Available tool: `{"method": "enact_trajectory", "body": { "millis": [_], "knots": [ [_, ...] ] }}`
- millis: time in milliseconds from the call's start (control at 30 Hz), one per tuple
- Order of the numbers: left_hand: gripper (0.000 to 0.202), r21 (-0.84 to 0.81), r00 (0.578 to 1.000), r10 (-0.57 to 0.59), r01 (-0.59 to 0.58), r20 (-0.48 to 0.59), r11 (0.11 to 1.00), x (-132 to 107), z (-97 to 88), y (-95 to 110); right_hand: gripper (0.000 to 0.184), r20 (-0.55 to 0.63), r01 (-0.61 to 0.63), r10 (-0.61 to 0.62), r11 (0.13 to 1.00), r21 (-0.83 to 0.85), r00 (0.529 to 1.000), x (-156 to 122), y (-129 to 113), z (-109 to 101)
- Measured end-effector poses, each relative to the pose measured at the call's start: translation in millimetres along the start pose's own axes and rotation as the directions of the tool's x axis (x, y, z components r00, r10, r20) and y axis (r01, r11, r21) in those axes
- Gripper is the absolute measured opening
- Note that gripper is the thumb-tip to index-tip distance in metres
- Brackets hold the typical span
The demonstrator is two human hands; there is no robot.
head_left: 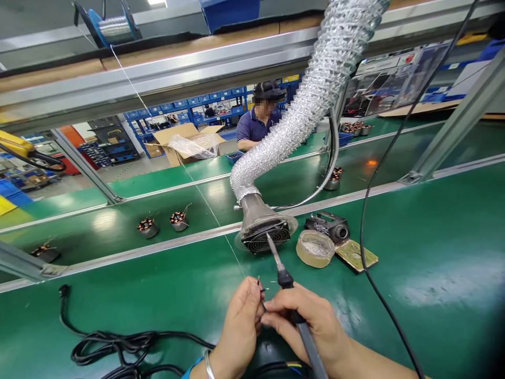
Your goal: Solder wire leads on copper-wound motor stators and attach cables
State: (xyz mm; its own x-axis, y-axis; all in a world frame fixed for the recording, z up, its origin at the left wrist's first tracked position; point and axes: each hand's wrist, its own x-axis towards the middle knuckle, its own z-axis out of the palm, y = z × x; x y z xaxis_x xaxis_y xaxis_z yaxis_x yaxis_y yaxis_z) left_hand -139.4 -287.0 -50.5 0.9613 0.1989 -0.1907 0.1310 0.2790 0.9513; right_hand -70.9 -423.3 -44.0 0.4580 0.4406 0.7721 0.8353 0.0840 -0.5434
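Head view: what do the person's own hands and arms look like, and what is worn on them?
Both hands are bare, with no gloves. The left hand has a thin silver bangle round the wrist, and a bit of bright blue sleeve or band shows just below it at the frame edge. The right hand and its forearm show no sleeve, watch or ring. No markings are visible.

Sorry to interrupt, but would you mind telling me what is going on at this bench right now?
A person is soldering at a green bench. The right hand holds a soldering iron, tip pointing up toward the fume extractor. The left hand pinches a small wire end beside the iron. A thin solder wire runs down from a spool overhead. Small motor coils sit on the belt behind, where another person works.
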Motion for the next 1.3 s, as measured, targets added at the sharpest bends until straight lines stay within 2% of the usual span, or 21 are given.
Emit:
{"method": "enact_trajectory", "body": {
  "millis": [67,133,200,267,367,467,533,600,667,833,900,1000,1100,1200,1300],
  "knots": [
    [0.048,0.178,0.997,0.066,-0.072,0.041,0.981,2,-5.4,3,0.02,0.066,0.057,-0.056,0.998,-0.014,0.996,3,-1,-6],
    [0.044,0.39,0.989,0.093,-0.131,0.116,0.911,3,-10.1,8,0.025,0.102,0.061,-0.059,0.998,-0.016,0.993,6,-1,-12],
    [0.037,0.53,0.978,0.086,-0.177,0.191,0.83,0,-12.0,14,0.029,0.113,0.052,-0.05,0.999,-0.014,0.992,9,-1,-15],
    [0.029,0.602,0.97,0.08,-0.207,0.231,0.771,-4,-11.2,17,0.029,0.144,0.069,-0.067,0.998,-0.009,0.987,11,0,-15],
    [0.024,0.71,0.973,0.066,-0.208,0.223,0.673,-8,-8.2,23,0.025,0.184,0.096,-0.093,0.995,-0.006,0.978,12,6,-13],
    [0.021,0.786,0.968,0.081,-0.24,0.236,0.569,-9,-6.7,33,0.021,0.134,0.021,-0.019,1.0,-0.012,0.991,12,11,-17],
    [0.02,0.802,0.965,0.095,-0.256,0.245,0.539,-8,-7.0,40,0.02,0.133,-0.037,0.035,0.999,0.012,0.99,13,15,-22],
    [0.02,0.798,0.967,0.09,-0.249,0.24,0.549,-6,-8.5,45,0.022,0.157,-0.042,0.035,0.998,0.04,0.987,14,17,-27],
    [0.021,0.773,0.972,0.074,-0.223,0.224,0.594,-3,-11.2,45,0.024,0.169,-0.016,0.008,0.999,0.048,0.986,13,20,-28],
    [0.032,0.534,0.975,0.003,-0.125,0.223,0.836,9,-18.8,26,0.023,0.141,0.025,-0.023,1.0,-0.011,0.99,10,25,-21],
    [0.033,0.433,0.979,-0.011,-0.08,0.205,0.898,15,-19.9,19,0.024,0.117,0.052,-0.048,0.998,-0.031,0.992,9,28,-18],
    [0.028,0.364,0.994,-0.001,-0.04,0.112,0.93,25,-19.6,12,0.026,0.089,0.064,-0.06,0.997,-0.048,0.994,8,30,-18],
    [0.021,0.344,0.999,0.025,-0.034,0.03,0.938,33,-19.7,11,0.035,0.051,0.002,0.001,0.999,-0.048,0.999,5,28,-26],
    [0.019,0.342,1.0,0.005,-0.004,-0.001,0.94,36,-21.0,11,0.047,0.009,-0.071,0.072,0.996,-0.05,0.997,3,20,-40],
    [0.02,0.323,0.999,-0.039,0.039,-0.008,0.946,37,-21.7,10,0.04,-0.014,-0.124,0.123,0.99,-0.069,0.992,2,12,-52]
  ]
}}
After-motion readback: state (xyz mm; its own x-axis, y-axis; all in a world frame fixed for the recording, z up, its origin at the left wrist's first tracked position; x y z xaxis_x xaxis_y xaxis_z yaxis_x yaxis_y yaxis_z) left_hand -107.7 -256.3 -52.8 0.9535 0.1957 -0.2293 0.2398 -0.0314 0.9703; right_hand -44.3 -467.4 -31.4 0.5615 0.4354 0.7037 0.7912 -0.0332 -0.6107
